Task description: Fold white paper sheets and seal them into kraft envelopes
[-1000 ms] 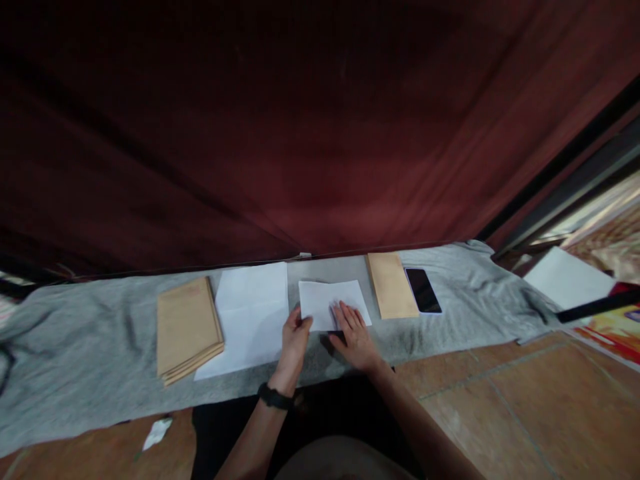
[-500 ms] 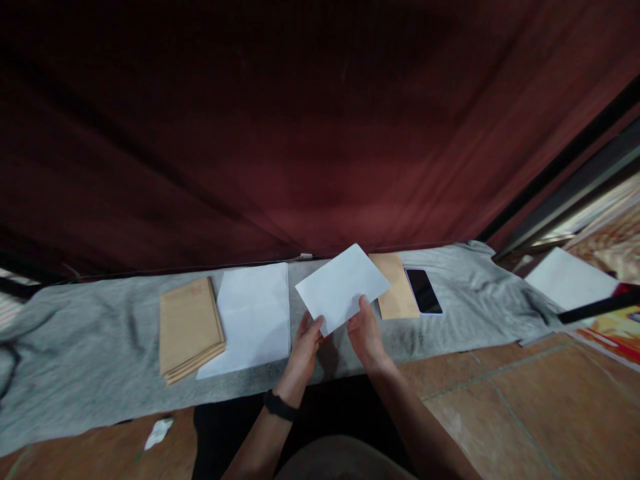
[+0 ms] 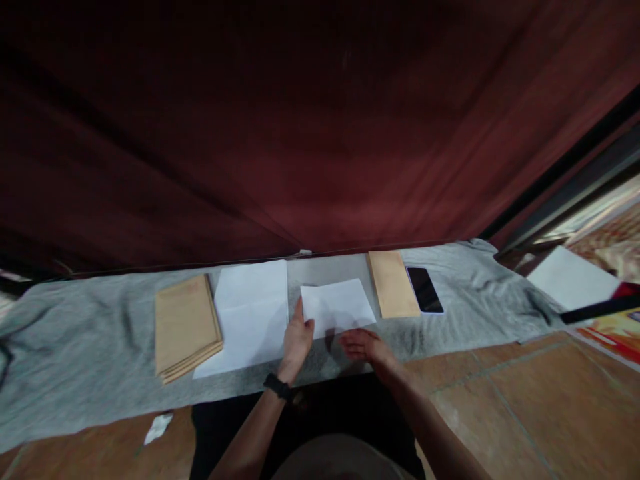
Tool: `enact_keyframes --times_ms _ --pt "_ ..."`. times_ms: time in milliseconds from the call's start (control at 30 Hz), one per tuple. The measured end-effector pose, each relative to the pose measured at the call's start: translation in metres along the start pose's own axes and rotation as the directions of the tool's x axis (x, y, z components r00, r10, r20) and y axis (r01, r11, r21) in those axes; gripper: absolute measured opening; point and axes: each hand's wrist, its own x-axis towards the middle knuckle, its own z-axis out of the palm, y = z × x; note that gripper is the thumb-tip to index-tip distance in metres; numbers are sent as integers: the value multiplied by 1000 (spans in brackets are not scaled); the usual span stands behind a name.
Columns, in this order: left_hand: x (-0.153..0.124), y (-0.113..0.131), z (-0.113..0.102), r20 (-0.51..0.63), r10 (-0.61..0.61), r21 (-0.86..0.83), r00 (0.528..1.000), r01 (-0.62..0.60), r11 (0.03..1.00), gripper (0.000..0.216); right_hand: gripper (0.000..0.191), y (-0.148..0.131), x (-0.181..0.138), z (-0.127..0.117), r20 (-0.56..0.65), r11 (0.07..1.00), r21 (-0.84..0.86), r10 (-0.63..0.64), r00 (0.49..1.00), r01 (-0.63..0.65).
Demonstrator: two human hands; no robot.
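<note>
On the grey cloth (image 3: 110, 320), white sheets (image 3: 255, 317) are overlapped by brown envelopes (image 3: 185, 323). Between the cloth's far and near edges a smaller sheet (image 3: 339, 305) is laid — touched by the left hand (image 3: 297, 339), any pinch unclear — with the right hand (image 3: 365, 345) held beside, fingers extended.
</note>
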Motion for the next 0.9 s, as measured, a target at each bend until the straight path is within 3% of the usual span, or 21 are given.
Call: enact_keyframes --times_ms 100,167,233,333,467,600,767,900 --pt "-1 3 0 14 -53 200 998 50 979 70 42 -9 13 -3 -168 983 -171 -96 981 67" --pt "-2 6 -2 11 -49 259 999 45 965 70 41 -16 26 -2 -219 897 -419 -249 944 139" --pt "-4 8 -5 10 -36 294 999 31 955 69 45 -18 37 3 -165 746 -642 -361 918 178" --pt "-12 11 -11 -14 22 371 1000 -15 928 66 49 -14 47 12 -58 537 -824 -394 917 179" --pt "-24 13 -8 -94 293 432 952 -226 873 52 52 -1 49 20 -29 404 -903 -396 918 145" --pt "-25 19 20 6 508 328 861 -482 813 47 53 4 47 19 -16 370 -919 -385 923 139" --pt "-10 27 52 154 521 325 840 -541 776 53 59 5 48 17 9 333 -932 -364 931 140" --pt "5 24 52 186 493 453 850 -520 724 52 54 5 48 19 -4 324 -939 -343 939 114"
